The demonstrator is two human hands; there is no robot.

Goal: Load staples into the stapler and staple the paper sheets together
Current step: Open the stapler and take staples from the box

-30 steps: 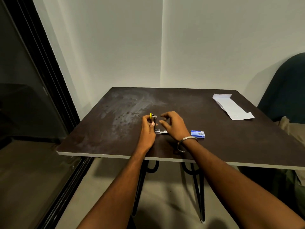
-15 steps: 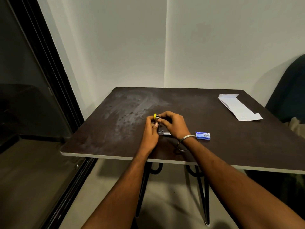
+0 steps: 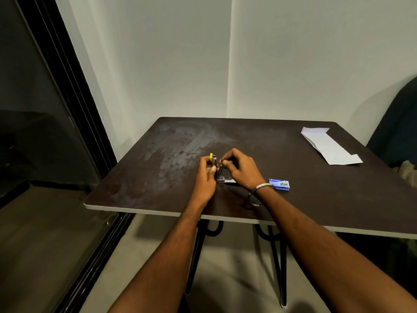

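A small metal stapler with a yellow tip stands swung open on the dark table, its top part raised upright. My left hand grips the raised part from the left. My right hand pinches at the stapler's open channel with thumb and fingertips; whether staples are between them is too small to tell. A blue staple box lies just right of my right wrist. The white paper sheets lie at the table's far right.
The table stands in a corner of white walls, with a dark glass door at its left. A dark chair is at the far right. A metal bangle hangs on my right wrist.
My right hand has moved from resting on the stapler's base up to the raised part, fingertips now pinching at it. The left hand keeps its hold.
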